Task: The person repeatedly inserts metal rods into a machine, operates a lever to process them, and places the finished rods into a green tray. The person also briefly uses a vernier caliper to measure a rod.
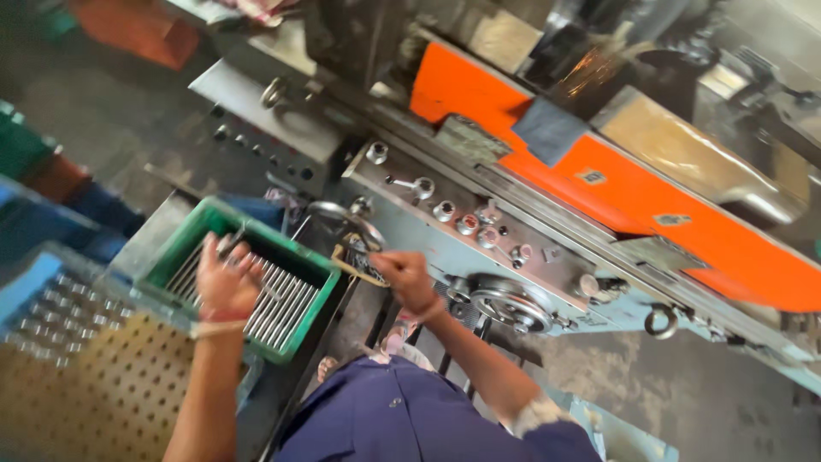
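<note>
My left hand hovers over a green plastic crate filled with several shiny metal rods; its fingers curl around what looks like one rod, though motion blur hides the grip. My right hand is closed around a small handle on the front of a grey machine, beside a spoked handwheel. Both forearms reach out from a dark blue shirt at the bottom of the view.
The machine carries an orange guard, several round knobs and a lever ring. A perforated brown board holds more metal pieces at lower left. Blue containers stand at far left.
</note>
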{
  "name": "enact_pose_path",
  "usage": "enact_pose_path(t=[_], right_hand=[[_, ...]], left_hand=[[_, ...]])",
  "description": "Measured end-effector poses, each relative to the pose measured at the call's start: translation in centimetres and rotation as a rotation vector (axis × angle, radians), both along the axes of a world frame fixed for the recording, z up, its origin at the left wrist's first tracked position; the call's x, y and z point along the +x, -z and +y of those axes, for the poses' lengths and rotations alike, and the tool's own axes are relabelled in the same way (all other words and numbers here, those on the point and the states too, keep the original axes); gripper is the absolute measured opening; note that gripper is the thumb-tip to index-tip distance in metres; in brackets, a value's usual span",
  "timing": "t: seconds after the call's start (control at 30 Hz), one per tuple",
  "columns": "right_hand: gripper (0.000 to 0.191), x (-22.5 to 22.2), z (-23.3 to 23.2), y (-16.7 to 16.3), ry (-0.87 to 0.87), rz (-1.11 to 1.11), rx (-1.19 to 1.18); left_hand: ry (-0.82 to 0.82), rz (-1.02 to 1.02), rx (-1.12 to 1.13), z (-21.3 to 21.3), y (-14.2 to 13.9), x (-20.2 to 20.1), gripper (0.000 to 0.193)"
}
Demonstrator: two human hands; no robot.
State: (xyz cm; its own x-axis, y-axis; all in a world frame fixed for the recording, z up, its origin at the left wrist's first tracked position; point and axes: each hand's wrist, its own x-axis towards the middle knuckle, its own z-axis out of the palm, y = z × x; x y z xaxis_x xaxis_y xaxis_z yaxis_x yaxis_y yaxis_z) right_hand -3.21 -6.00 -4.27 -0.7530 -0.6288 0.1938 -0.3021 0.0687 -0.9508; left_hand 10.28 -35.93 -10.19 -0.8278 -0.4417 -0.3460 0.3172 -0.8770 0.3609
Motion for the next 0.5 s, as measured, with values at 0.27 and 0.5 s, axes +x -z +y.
enact_pose_path(t=[0.27, 0.5], right_hand=[[0.047, 1.1, 26.3, 9.9, 0.382, 0.045, 0.896], [0.022, -1.1, 37.3, 7.5, 0.693, 0.032, 1.005]], left_hand=[[-0.062, -0.303, -0.149, -2.4, 6.7, 3.0, 0.018], [0.023, -0.162, -0.624, 0.3, -7.2, -10.5, 0.007]])
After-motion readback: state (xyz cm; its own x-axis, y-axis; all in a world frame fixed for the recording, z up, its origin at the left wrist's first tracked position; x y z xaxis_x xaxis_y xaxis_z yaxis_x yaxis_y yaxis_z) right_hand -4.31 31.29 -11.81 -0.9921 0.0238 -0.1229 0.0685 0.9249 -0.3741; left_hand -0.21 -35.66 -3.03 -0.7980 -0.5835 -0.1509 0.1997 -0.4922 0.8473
